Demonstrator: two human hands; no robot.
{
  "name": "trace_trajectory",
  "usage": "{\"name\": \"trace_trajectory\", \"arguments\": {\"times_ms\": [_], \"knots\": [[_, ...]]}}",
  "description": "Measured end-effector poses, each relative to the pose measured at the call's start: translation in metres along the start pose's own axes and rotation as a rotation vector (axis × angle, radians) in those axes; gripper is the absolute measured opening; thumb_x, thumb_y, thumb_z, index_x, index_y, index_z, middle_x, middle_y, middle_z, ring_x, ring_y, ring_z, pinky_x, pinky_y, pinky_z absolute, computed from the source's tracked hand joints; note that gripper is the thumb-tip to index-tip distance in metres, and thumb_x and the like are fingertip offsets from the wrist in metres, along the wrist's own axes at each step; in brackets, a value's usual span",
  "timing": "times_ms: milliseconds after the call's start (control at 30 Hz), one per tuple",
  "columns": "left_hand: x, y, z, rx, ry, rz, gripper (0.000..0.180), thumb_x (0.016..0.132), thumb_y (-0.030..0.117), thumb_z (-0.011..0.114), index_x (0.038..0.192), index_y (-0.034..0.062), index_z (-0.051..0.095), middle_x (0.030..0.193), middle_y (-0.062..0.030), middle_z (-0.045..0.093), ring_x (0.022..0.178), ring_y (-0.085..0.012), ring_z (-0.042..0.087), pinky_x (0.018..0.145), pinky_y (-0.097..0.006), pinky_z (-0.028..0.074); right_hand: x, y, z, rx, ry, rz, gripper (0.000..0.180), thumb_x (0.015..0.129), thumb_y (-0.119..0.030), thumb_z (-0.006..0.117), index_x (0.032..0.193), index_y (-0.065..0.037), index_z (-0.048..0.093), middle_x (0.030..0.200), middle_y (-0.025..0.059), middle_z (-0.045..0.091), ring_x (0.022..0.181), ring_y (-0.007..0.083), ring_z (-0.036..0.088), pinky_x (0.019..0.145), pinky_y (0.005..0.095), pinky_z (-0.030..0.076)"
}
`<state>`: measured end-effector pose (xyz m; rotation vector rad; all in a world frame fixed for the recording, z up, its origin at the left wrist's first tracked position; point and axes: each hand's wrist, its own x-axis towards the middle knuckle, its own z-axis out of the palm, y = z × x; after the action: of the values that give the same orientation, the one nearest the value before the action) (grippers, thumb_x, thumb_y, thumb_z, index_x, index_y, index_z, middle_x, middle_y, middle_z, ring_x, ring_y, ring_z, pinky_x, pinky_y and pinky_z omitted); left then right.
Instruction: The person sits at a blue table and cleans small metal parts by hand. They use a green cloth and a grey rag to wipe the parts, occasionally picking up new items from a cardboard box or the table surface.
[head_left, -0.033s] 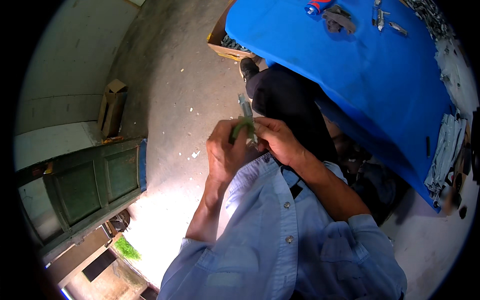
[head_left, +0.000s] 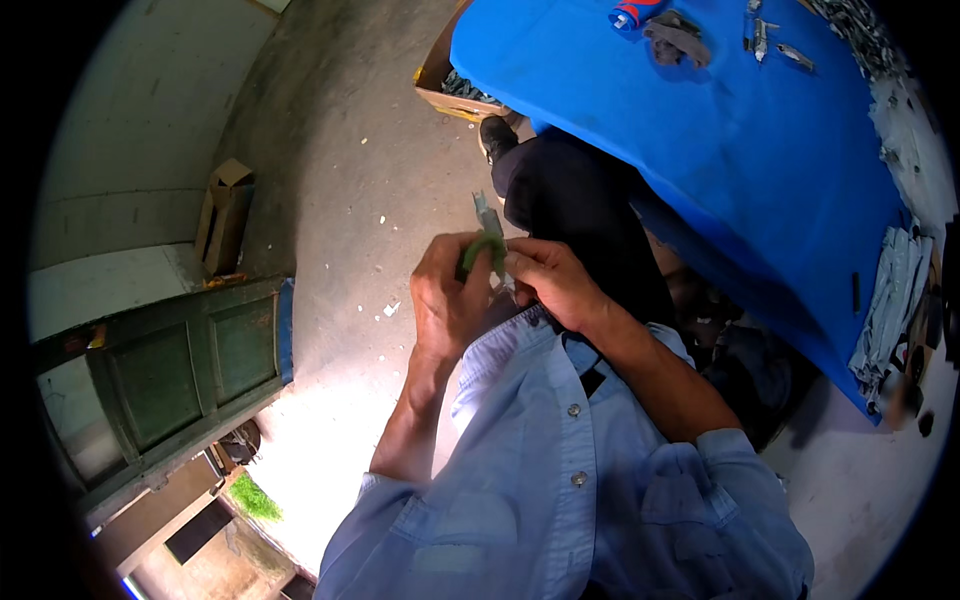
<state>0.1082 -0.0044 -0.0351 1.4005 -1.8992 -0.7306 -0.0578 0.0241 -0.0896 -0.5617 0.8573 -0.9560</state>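
Over my lap, both hands are closed and close together. My left hand grips a green curved band, its fingers wrapped against it. Out past the band sticks a thin grey metal-looking piece with a notched far end. My right hand pinches the near end of this grey piece, its fingertips almost touching the left hand's. Fingers hide the lower part of the piece, and I cannot tell how the band sits on it.
To the right stands a table with a blue cover, bearing a grey rag, a blue-and-red can, small metal parts and silvery strips. A cardboard box of dark pieces stands beyond my foot. At left are a green door and tall carton.
The far end of the grey piece has tipped slightly to the left. Both hands keep nearly the same place and hold.
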Motion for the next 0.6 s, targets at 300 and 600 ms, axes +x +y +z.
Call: {"name": "trace_trajectory", "arguments": {"times_ms": [300, 600], "knots": [[0.038, -0.009, 0.008, -0.012, 0.024, -0.012, 0.012, 0.096, 0.003, 0.071, 0.106, -0.0023, 0.072, 0.082, -0.0124, 0.072, 0.069, -0.0159, 0.069, 0.061, -0.032, 0.054, -0.002, -0.001, 0.002, -0.198, 0.052, -0.067, 0.025, 0.105, -0.018, 0.058, 0.085, -0.003, 0.064, 0.069, -0.0017, 0.054, 0.061, 0.0053, 0.051, 0.054, 0.0259, 0.043], [-0.016, -0.007, 0.004, -0.047, -0.026, -0.002, 0.017, 0.094, -0.002, 0.072, 0.112, -0.0017, 0.07, 0.091, -0.0142, 0.071, 0.069, -0.0176, 0.07, 0.061, -0.033, 0.055, -0.003, -0.009, 0.012, -0.395, 0.1, -0.113, 0.017, 0.099, -0.013, 0.06, 0.096, 0.002, 0.067, 0.076, 0.0032, 0.062, 0.068, 0.0091, 0.057, 0.062, 0.0286, 0.047]]}}
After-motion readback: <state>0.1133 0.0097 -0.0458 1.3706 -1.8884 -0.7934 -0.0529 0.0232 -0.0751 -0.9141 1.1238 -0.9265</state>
